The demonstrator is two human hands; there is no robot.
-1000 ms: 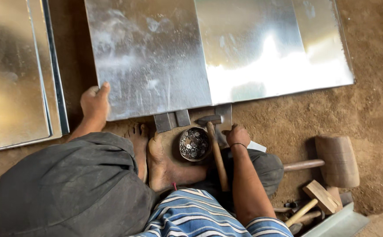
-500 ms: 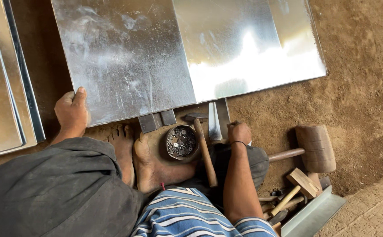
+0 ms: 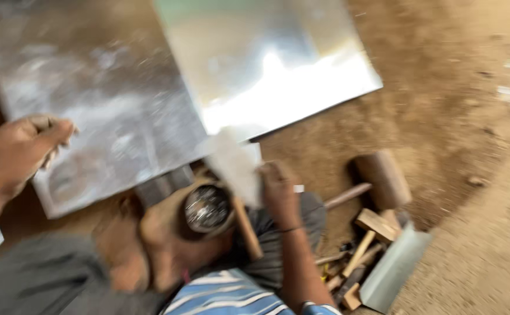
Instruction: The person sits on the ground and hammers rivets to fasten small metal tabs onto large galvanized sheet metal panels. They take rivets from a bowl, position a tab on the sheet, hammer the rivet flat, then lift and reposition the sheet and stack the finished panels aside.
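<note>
Frame is motion-blurred, so details are soft. Your left hand [image 3: 24, 149] is curled shut on the near-left edge of the big metal sheet [image 3: 126, 116], which lies flat on the dirt floor [image 3: 465, 116] and runs up and right from that hand. Between your hands a small round tin [image 3: 207, 209] rests on your foot [image 3: 167, 245], just left of your right hand. Your right hand [image 3: 279, 189] is closed around a pale blurred piece [image 3: 234, 166], likely a small strip of sheet; can't tell what exactly. A wooden handle [image 3: 248, 230] lies just below-left of that hand. Right of it: a wooden mallet [image 3: 380, 179], then a pile of wooden-handled tools [image 3: 366, 248] and a bent metal strip [image 3: 396, 269].
</note>
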